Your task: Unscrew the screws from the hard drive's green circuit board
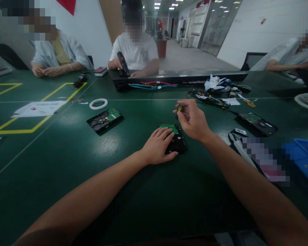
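Note:
A black hard drive (179, 142) with a green circuit board lies on the dark green table in front of me. My left hand (160, 145) rests flat across its left side, fingers stretched out over the board. In my right hand (193, 119) is a screwdriver (180, 108) with a yellow and black handle, pinched between thumb and fingers. Its shaft points down at the board, close to my left fingertips; whether the tip sits in a screw is too small to tell.
Other hard drives lie left (105, 120) and right (256, 123). A white ring (98, 104) and paper sheets (38, 108) are further left. Cables, gloves (215, 83) and a blue bin (303, 159) are on the right. Across the table, a person holds a power screwdriver (123, 62).

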{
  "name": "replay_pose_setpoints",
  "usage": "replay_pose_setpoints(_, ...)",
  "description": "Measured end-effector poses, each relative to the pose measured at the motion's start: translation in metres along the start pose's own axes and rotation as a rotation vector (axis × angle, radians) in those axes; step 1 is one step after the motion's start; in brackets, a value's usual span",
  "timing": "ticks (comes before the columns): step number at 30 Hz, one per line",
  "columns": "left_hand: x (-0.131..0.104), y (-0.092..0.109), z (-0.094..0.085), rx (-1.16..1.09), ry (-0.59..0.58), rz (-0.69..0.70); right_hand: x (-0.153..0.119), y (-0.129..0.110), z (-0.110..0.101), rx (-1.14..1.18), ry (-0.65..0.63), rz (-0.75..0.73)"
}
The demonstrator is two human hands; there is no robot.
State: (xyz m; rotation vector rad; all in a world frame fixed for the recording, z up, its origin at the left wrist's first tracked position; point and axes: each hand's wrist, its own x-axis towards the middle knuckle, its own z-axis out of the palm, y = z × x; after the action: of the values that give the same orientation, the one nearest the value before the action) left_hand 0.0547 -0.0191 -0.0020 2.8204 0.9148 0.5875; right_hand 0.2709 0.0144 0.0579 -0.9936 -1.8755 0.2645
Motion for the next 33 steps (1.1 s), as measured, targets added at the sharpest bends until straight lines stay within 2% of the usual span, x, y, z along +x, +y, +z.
replay_pose_setpoints(7, 0.0003, 0.0009, -0.0009, -0.002, -0.01, 0.002, 0.0018, 0.0007, -0.0015, -0.157, 0.099, -0.069)
replay_pose_setpoints(14, -0.0002, 0.0002, 0.0003, 0.01, 0.001, 0.005, 0.0021, 0.0032, 0.0017, -0.04, 0.03, -0.029)
replay_pose_setpoints(19, 0.0001, 0.0005, -0.0009, 0.012, -0.004, 0.005, 0.0008, 0.0029, 0.0046, -0.024, 0.04, 0.0)
replay_pose_setpoints(29, 0.0003, -0.0004, 0.0004, -0.005, 0.001, 0.004, 0.0013, 0.0023, -0.0017, -0.095, 0.083, -0.044)
replay_pose_setpoints(33, 0.0, 0.0, -0.0002, 0.005, 0.001, 0.005, 0.0003, 0.0002, 0.0005, -0.061, 0.103, -0.002)
